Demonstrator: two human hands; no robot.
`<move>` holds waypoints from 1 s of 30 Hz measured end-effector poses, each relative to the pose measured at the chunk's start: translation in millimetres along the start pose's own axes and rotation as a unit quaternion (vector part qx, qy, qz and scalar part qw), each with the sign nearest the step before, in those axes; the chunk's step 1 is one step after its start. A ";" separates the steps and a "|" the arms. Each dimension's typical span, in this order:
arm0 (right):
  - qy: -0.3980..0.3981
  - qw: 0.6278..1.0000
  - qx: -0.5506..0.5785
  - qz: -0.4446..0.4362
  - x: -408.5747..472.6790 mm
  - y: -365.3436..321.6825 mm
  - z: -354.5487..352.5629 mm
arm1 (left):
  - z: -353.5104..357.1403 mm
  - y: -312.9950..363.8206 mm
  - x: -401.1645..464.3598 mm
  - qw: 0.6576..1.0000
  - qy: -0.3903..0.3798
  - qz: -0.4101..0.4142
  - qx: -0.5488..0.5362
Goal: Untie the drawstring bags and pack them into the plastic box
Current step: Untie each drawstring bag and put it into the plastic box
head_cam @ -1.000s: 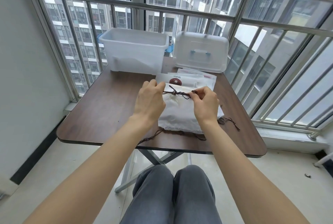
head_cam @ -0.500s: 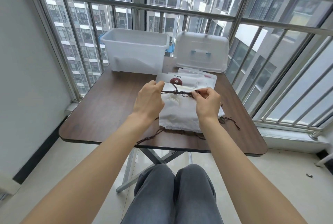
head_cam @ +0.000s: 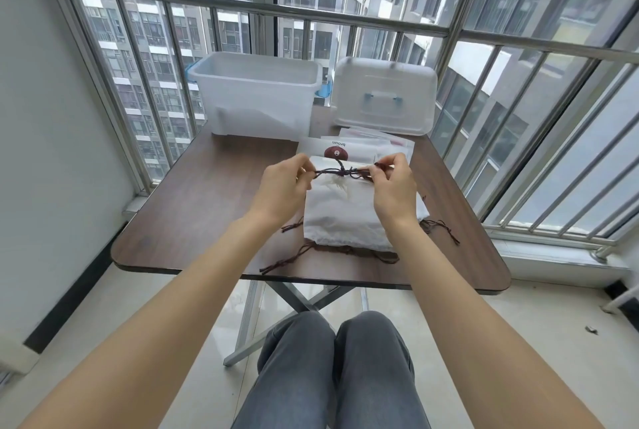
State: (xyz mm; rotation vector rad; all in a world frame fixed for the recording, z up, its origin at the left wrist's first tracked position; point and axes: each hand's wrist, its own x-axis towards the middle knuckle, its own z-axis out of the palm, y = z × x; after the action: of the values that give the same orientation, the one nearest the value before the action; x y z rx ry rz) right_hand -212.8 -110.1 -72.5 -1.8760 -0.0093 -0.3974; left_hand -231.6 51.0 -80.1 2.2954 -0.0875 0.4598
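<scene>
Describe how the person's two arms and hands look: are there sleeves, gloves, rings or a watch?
Both forearms are bare down to the bottom edge of the picture, so no sleeve shows. The left hand and the right hand wear no gloves, and neither wrist carries a watch or band. No ring shows on the visible fingers. The nails look short and plain. Grey trousers cover the knees.

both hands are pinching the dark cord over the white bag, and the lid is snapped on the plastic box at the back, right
Not quite. In the head view the lid is off, lying beside the open plastic box on its right. The rest holds: the left hand and right hand pinch the dark cord over the white bag.
</scene>
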 end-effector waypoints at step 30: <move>-0.133 0.844 0.340 0.393 33.1 -46.2 -33.9 | -9.7 79.1 92.2 0.864 0.004 -0.242 -0.442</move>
State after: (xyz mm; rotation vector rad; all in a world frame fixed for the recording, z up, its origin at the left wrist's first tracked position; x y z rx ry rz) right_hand -199.9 -131.8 -11.4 -1.0729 0.3763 0.4058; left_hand -164.6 10.2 13.2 1.3308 0.2385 0.1089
